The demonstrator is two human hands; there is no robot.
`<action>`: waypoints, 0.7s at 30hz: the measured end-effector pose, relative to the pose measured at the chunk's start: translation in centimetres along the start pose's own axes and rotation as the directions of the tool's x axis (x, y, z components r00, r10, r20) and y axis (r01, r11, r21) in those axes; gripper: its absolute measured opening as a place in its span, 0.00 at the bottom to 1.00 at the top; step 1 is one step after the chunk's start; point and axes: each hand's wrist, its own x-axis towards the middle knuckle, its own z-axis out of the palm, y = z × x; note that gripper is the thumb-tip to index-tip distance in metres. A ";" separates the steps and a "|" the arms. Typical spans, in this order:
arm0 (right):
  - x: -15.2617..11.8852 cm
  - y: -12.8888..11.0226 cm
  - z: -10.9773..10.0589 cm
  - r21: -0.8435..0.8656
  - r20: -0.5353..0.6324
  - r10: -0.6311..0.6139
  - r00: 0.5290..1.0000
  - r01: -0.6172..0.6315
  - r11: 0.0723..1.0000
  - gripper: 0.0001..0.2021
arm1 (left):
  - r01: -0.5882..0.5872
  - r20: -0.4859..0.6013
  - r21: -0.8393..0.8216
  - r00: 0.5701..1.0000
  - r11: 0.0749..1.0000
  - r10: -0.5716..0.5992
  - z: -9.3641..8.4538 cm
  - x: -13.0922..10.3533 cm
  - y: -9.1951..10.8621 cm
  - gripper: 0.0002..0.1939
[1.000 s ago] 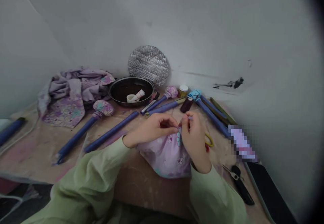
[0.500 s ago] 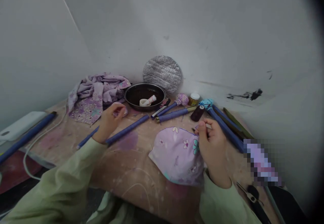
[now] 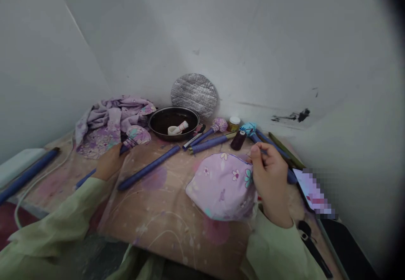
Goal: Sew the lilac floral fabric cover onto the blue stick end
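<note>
At the left of the table, my left hand (image 3: 109, 162) is closed around the blue handle of a stick with a floral cloth-covered ball head (image 3: 138, 135). The handle's far end pokes out below the hand. On the right, my right hand (image 3: 272, 176) pinches the upper right edge of a rounded purple floral cloth piece (image 3: 218, 187). Its fingertips meet at the dark-edged seam; anything tiny between them is too small to make out. A dark thread spool (image 3: 238, 140) stands just beyond this hand. Another blue stick (image 3: 148, 168) lies between the hands.
Crumpled purple floral fabric (image 3: 107, 119) lies at the back left. A black pan (image 3: 158, 134) holds a white roll, with a silver disc (image 3: 194, 94) leaning behind. Wrapped sticks and a yellow jar (image 3: 233, 124) stand nearby. A phone (image 3: 311, 191) and a watch (image 3: 305, 229) lie right.
My left hand has come down and left from the ball head onto the stick's handle, and the ball now shows. My right hand still pinches the cloth. The view has shifted slightly.
</note>
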 end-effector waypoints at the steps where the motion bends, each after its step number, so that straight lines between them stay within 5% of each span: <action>1: 0.1 0.0 -0.1 0.011 -0.004 0.004 1.000 -0.004 1.000 0.15 | 0.011 -0.007 -0.054 1.000 0.998 -0.012 -0.6 -0.3 0.8 0.10; 3: 0.3 0.0 -0.2 0.033 -0.003 0.010 1.000 -0.010 0.999 0.15 | 0.046 -0.022 -0.189 0.998 0.981 -0.051 -1.6 -1.1 2.9 0.07; 7: 0.4 0.2 -0.3 0.067 -0.003 0.016 1.000 -0.016 0.998 0.14 | 0.149 0.163 -0.532 0.984 0.833 -0.072 -2.1 -3.8 8.6 0.04; 13: 0.5 0.3 -1.2 0.070 -0.049 0.007 0.999 -0.004 0.998 0.14 | 0.332 0.429 -0.791 0.900 0.514 0.078 0.2 -8.4 16.5 0.14; 14: 0.5 0.3 -1.5 0.066 -0.057 0.003 0.998 0.001 0.998 0.14 | 0.375 0.471 -0.805 0.875 0.460 0.111 0.8 -8.9 17.2 0.15; 17: 0.4 0.2 -2.0 0.051 -0.089 0.004 0.996 0.001 0.999 0.14 | 0.644 0.650 -0.752 0.694 0.137 0.310 2.5 -9.9 18.7 0.12; 19: 0.4 0.1 -2.3 0.043 -0.103 0.015 0.995 -0.011 0.999 0.14 | 0.737 0.695 -0.670 0.580 0.088 0.424 3.5 -10.4 19.3 0.12; 21: 0.3 0.0 -2.3 0.033 -0.114 0.025 0.993 -0.021 0.999 0.15 | 0.758 0.700 -0.643 0.525 0.107 0.484 4.4 -10.9 19.6 0.16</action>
